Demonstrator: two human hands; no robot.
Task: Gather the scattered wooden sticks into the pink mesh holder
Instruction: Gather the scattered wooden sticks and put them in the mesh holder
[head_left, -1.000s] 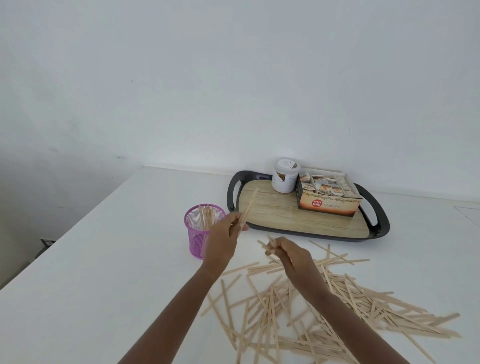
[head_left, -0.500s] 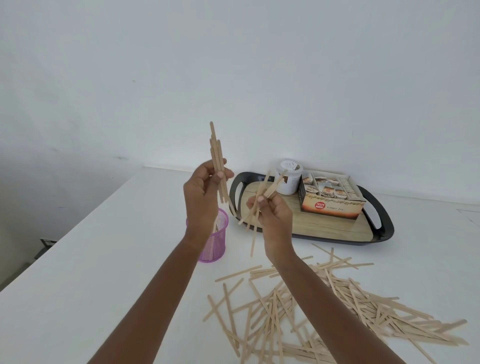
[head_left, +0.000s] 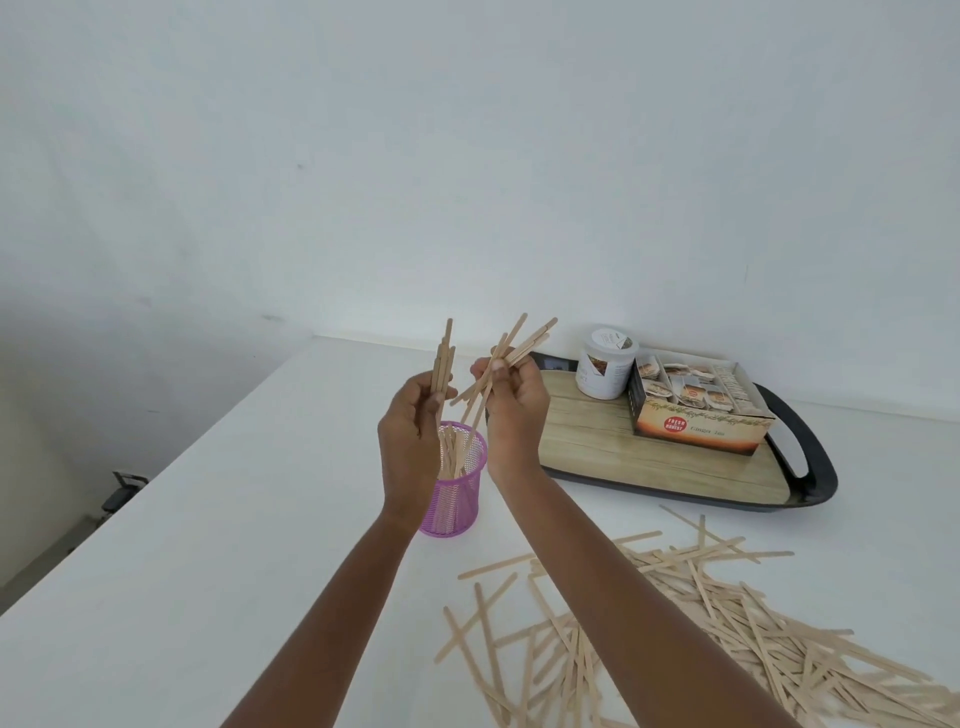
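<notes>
— How far along are you?

— Early, I judge; the pink mesh holder (head_left: 457, 499) stands upright on the white table (head_left: 208, 519), toward its far edge and just left of the tray (head_left: 810, 467); some sticks already stand in it.

— And your hands?

— Both are raised above the holder; my left hand (head_left: 410, 441) grips a small upright bundle (head_left: 444, 358) between curled fingers and thumb; my right hand (head_left: 514, 410) pinches a looser fan of sticks (head_left: 519, 345), tips splayed toward the tray; neither handful is in yet.

— What is left?

— Most of it; the scattered wooden sticks (head_left: 727, 623) lie in a crossed heap toward the table's near right corner, well apart from the holder.

— Any on the tray?

— None that I see; only a white jar (head_left: 605, 364) and a carton of sachets (head_left: 696, 410).
</notes>
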